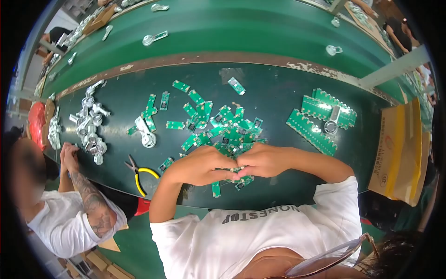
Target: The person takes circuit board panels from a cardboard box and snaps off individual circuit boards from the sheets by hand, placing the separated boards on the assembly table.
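My left hand (204,165) and my right hand (265,160) meet over a pile of small green circuit boards (227,132), fingers curled and thumbs almost touching. A green circuit board (239,170) shows in part between the fingertips of both hands; most of it is hidden. More loose boards lie around and under the hands. Left of my left hand are pliers (145,179) with yellow handles, their jaws apart. A silver-grey metal part (147,136) with a round end rests against a few boards farther left.
Unseparated board panels (320,118) lie at right with a metal part (331,124) on top. A row of metal parts (90,121) sits at left, near a co-worker's clasped hands (69,156). A cardboard box (397,151) stands right. Beyond a ledge, a green belt (241,35) carries metal parts.
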`<act>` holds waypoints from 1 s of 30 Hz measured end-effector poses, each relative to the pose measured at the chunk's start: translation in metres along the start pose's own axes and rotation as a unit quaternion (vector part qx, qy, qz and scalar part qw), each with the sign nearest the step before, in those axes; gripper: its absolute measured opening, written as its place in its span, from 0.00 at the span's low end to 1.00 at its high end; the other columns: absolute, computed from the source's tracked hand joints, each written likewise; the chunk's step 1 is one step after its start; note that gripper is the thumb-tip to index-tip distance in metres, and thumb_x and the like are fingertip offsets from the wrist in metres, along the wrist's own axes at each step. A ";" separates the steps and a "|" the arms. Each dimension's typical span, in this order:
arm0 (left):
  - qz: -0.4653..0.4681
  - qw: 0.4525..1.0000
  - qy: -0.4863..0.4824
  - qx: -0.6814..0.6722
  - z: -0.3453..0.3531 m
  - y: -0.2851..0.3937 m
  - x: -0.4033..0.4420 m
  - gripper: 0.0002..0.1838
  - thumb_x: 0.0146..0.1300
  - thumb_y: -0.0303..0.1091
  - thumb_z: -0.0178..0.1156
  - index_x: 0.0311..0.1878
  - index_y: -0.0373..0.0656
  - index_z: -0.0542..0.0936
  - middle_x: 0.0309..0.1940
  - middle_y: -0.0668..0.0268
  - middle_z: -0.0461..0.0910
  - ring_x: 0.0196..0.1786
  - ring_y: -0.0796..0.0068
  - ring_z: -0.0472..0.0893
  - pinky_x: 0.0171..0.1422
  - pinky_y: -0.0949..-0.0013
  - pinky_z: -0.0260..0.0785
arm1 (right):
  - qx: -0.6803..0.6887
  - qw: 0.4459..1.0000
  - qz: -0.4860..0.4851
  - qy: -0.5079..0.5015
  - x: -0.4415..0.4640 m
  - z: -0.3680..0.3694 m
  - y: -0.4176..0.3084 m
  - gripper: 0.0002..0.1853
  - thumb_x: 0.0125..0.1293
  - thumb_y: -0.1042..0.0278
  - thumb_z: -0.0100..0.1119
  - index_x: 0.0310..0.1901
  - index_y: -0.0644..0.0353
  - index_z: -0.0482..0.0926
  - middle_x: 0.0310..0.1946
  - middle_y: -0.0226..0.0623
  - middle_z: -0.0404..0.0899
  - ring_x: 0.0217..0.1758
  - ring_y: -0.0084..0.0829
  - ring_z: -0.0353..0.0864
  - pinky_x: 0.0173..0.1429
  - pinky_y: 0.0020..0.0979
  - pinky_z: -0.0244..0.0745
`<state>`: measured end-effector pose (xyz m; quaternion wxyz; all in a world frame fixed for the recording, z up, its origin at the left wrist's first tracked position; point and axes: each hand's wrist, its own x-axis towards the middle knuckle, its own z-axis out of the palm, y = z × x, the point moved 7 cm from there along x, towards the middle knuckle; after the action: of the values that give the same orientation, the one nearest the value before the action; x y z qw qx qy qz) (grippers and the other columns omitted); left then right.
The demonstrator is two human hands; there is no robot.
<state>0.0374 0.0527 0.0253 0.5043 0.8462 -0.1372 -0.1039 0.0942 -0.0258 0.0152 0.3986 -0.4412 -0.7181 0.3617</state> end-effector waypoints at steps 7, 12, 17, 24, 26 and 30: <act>0.015 0.999 -0.018 -0.030 -0.006 0.006 -0.001 0.08 0.61 0.39 0.61 0.34 0.44 0.80 0.19 0.61 0.76 0.21 0.61 0.75 0.24 0.64 0.60 | 0.086 0.996 0.009 0.033 0.001 -0.003 0.006 0.08 0.62 0.71 0.60 0.29 0.65 0.74 0.19 0.37 0.68 0.19 0.37 0.67 0.23 0.35 0.57; 0.016 0.987 -0.010 -0.160 -0.006 0.010 -0.001 0.07 0.62 0.35 0.59 0.34 0.42 0.80 0.23 0.64 0.81 0.25 0.70 0.82 0.26 0.71 0.67 | 0.192 0.976 0.049 0.085 -0.002 -0.004 0.008 0.11 0.67 0.65 0.54 0.30 0.63 0.72 0.16 0.30 0.66 0.16 0.23 0.65 0.22 0.28 0.58; -0.109 0.983 0.141 0.042 -0.029 -0.002 -0.011 0.11 0.60 0.39 0.61 0.37 0.40 0.80 0.21 0.60 0.80 0.25 0.62 0.82 0.29 0.66 0.70 | -0.052 0.978 0.107 0.169 -0.003 -0.029 0.010 0.07 0.65 0.66 0.55 0.38 0.60 0.75 0.24 0.35 0.77 0.23 0.32 0.77 0.27 0.29 0.70; -0.126 0.962 0.186 0.154 -0.025 -0.006 -0.013 0.48 0.52 0.40 0.68 0.72 0.47 0.51 0.15 0.59 0.76 0.20 0.54 0.75 0.24 0.66 0.65 | -0.218 0.953 0.169 0.128 0.004 -0.037 0.005 0.16 0.60 0.58 0.60 0.46 0.56 0.74 0.35 0.37 0.79 0.31 0.39 0.80 0.30 0.37 0.73; -0.138 0.948 0.240 0.154 -0.025 -0.001 -0.006 0.48 0.55 0.42 0.66 0.73 0.49 0.47 0.15 0.58 0.75 0.19 0.54 0.76 0.23 0.63 0.65 | -0.176 0.971 0.097 0.126 0.006 -0.031 -0.001 0.19 0.59 0.52 0.62 0.44 0.57 0.73 0.29 0.36 0.77 0.28 0.39 0.78 0.29 0.36 0.71; -0.130 0.932 0.301 0.152 -0.015 0.006 0.002 0.48 0.59 0.43 0.62 0.74 0.49 0.42 0.16 0.58 0.76 0.18 0.55 0.77 0.21 0.62 0.66 | -0.041 0.977 0.127 0.168 0.006 -0.021 0.009 0.20 0.56 0.59 0.67 0.44 0.58 0.71 0.24 0.34 0.77 0.24 0.29 0.78 0.28 0.30 0.71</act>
<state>0.0434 0.0612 0.0376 0.3694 0.9148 0.1184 0.1126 0.1146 -0.0135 0.0178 0.4459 -0.5993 -0.5931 0.3005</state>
